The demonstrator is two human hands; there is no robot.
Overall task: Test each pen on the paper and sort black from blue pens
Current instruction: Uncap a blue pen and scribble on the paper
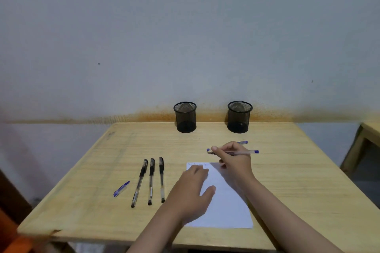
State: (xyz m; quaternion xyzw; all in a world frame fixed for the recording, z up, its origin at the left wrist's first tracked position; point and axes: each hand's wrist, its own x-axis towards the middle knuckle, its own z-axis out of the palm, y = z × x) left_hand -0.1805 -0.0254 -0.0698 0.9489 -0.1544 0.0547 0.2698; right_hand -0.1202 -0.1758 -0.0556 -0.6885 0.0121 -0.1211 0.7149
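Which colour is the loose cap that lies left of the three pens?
Blue cap, seen in the head view, on the table.

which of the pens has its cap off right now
The blue pen in the right hand; its bare tip shows. The three black pens lie capped.

The left hand (194, 189) is lying flat over the near-left part of the paper (228, 207), hiding that stretch of the sheet. Faint marks are showing along the paper's far edge, too small to read. The right hand (232, 160) is covering the middle of the pen (245, 152) it is holding, and behind its knuckles a second blue pen (242, 142) is peeking out at both ends only. Both forearms are running off the bottom edge of the view. The worktop (287, 170) is being cut off at its near-right corner. The two mesh cups (185, 118) by the far edge are looking dark inside, contents impossible to make out.
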